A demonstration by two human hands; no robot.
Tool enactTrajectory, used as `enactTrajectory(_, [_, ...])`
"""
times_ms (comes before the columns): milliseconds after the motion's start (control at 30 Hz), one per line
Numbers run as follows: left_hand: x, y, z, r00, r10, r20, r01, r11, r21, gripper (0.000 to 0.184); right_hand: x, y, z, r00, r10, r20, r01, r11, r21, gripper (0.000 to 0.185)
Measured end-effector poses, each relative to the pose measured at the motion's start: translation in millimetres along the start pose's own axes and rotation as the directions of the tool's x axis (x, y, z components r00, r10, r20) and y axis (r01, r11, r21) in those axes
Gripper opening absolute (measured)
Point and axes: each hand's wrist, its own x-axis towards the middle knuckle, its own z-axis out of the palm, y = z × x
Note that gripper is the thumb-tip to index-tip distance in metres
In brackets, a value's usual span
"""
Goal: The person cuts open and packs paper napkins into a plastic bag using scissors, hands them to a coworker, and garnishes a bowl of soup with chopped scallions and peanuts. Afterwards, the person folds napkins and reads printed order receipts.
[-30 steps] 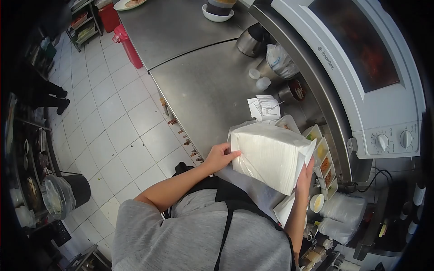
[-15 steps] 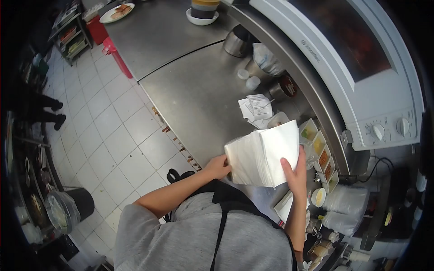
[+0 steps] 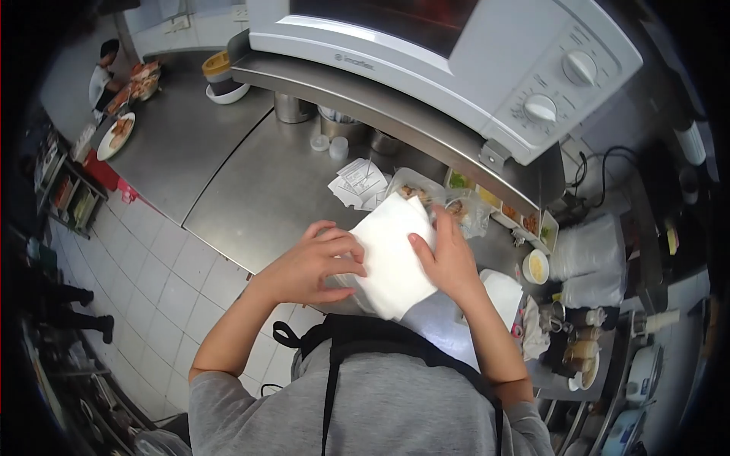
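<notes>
A thick stack of white paper napkins [image 3: 395, 254] is tilted in front of my body, above the steel counter [image 3: 255, 194]. My right hand [image 3: 449, 262] grips its right side, thumb on the top face and fingers at the far edge. At the stack's left edge is my left hand [image 3: 315, 262], its fingers spread and slightly curled; I cannot tell whether the fingertips touch the napkins. Just beyond the stack lie printed paper slips [image 3: 359, 182] and a clear plastic container with food [image 3: 414, 186].
A white oven [image 3: 426, 68] stands on a raised steel shelf [image 3: 365, 106]. To the right are topping trays [image 3: 525, 220], a small bowl of yellow food [image 3: 536, 266] and plastic bags [image 3: 585, 258]. A plate of food [image 3: 118, 137] and another person [image 3: 103, 80] are at the far left.
My left hand has come off the stack's lower left side and risen with fingers spread. The napkins now show mainly their top face. The camera view has turned.
</notes>
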Motion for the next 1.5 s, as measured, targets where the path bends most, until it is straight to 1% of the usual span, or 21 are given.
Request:
enactTrajectory(33, [-2, 2, -3, 1.0, 0.01, 0.019, -0.01, 0.999, 0.045, 0.026, 1, -3, -1, 0.99, -0.128, -0.063, 0.122, 0.988, -0.1, 0.049])
enactTrajectory(67, [-3, 3, -5, 0.999, 0.018, 0.037, -0.021, 0.996, 0.089, 0.026, 1, -2, 2, 0.991, -0.114, -0.073, 0.107, 0.99, -0.089, 0.049])
enactTrajectory(133, [-1, 0, -1, 0.998, 0.032, 0.055, -0.041, 0.985, 0.165, 0.025, -2, -1, 12, 0.886, -0.449, 0.117, 0.464, 0.848, -0.257, 0.049])
enactTrajectory(167, [-2, -2, 2, 0.998, 0.045, 0.054, -0.057, 0.969, 0.241, 0.024, -3, -1, 19, 0.879, -0.429, 0.209, 0.467, 0.864, -0.189, 0.047])
enactTrajectory(200, [-3, -6, 5, 0.997, 0.045, 0.064, -0.059, 0.968, 0.243, 0.024, -4, 2, 23, 0.881, -0.427, 0.203, 0.462, 0.867, -0.184, 0.047])
enactTrajectory(267, [-4, -18, 12, 0.995, 0.086, -0.045, -0.07, 0.957, 0.281, 0.021, -4, 5, 25, 0.897, -0.398, 0.192, 0.425, 0.896, -0.128, 0.044])
enactTrajectory(333, [-5, -23, 23, 0.993, 0.076, -0.088, -0.05, 0.962, 0.27, 0.022, -3, 6, 25, 0.911, -0.383, 0.152, 0.399, 0.911, -0.1, 0.042])
enactTrajectory(400, [-1, -25, 26, 0.99, 0.068, -0.125, -0.034, 0.966, 0.256, 0.023, -2, 10, 30, 0.963, -0.262, 0.07, 0.261, 0.965, 0.014, 0.04])
enactTrajectory(467, [10, -21, 28, 0.977, 0.134, -0.168, -0.075, 0.945, 0.317, 0.028, 0, 11, 31, 0.976, -0.206, 0.066, 0.202, 0.977, 0.067, 0.04])
enactTrajectory(500, [15, -22, 29, 0.976, 0.143, -0.162, -0.085, 0.944, 0.318, 0.028, 1, 11, 30, 0.985, -0.156, 0.073, 0.146, 0.981, 0.124, 0.04])
enactTrajectory(567, [23, -26, 33, 0.979, 0.181, -0.092, -0.14, 0.93, 0.339, 0.032, 2, 9, 26, 0.983, -0.158, 0.089, 0.146, 0.981, 0.128, 0.04])
enactTrajectory(633, [35, -22, 32, 0.975, 0.196, -0.105, -0.144, 0.916, 0.374, 0.032, 5, 14, 26, 0.982, -0.159, 0.106, 0.144, 0.981, 0.132, 0.039])
enactTrajectory(700, [44, -24, 28, 0.97, 0.213, -0.117, -0.149, 0.902, 0.404, 0.032, 9, 25, 29, 0.966, -0.235, 0.109, 0.218, 0.964, 0.15, 0.038])
enactTrajectory(733, [47, -26, 25, 0.97, 0.238, -0.056, -0.199, 0.901, 0.384, 0.031, 8, 26, 27, 0.969, -0.226, 0.102, 0.21, 0.966, 0.148, 0.038])
enactTrajectory(767, [48, -29, 22, 0.965, 0.264, 0.004, -0.248, 0.899, 0.362, 0.03, 6, 25, 25, 0.967, -0.232, 0.106, 0.219, 0.968, 0.123, 0.039])
enactTrajectory(867, [49, -34, 14, 0.945, 0.324, 0.052, -0.32, 0.877, 0.359, 0.026, 5, 15, 14, 0.968, -0.223, 0.112, 0.217, 0.974, 0.06, 0.04])
enactTrajectory(1000, [50, -41, 13, 0.943, 0.318, 0.095, -0.33, 0.871, 0.364, 0.018, 3, 13, 22, 0.972, -0.214, 0.098, 0.218, 0.976, -0.025, 0.041])
enactTrajectory(1067, [53, -42, 13, 0.948, 0.317, 0.002, -0.294, 0.879, 0.376, 0.015, 5, 15, 23, 0.975, -0.2, 0.097, 0.2, 0.98, 0.005, 0.041])
enactTrajectory(1200, [57, -51, 12, 0.953, 0.292, -0.082, -0.232, 0.876, 0.424, 0.018, 6, 18, 26, 0.98, -0.166, 0.109, 0.16, 0.985, 0.06, 0.04])
enactTrajectory(1267, [58, -56, 8, 0.939, 0.344, 0.024, -0.321, 0.846, 0.425, 0.018, 5, 18, 26, 0.982, -0.159, 0.105, 0.152, 0.986, 0.069, 0.04])
enactTrajectory(1500, [58, -61, 5, 0.909, 0.395, 0.133, -0.414, 0.822, 0.39, 0.014, 8, 24, 30, 0.988, -0.139, 0.074, 0.132, 0.987, 0.086, 0.04])
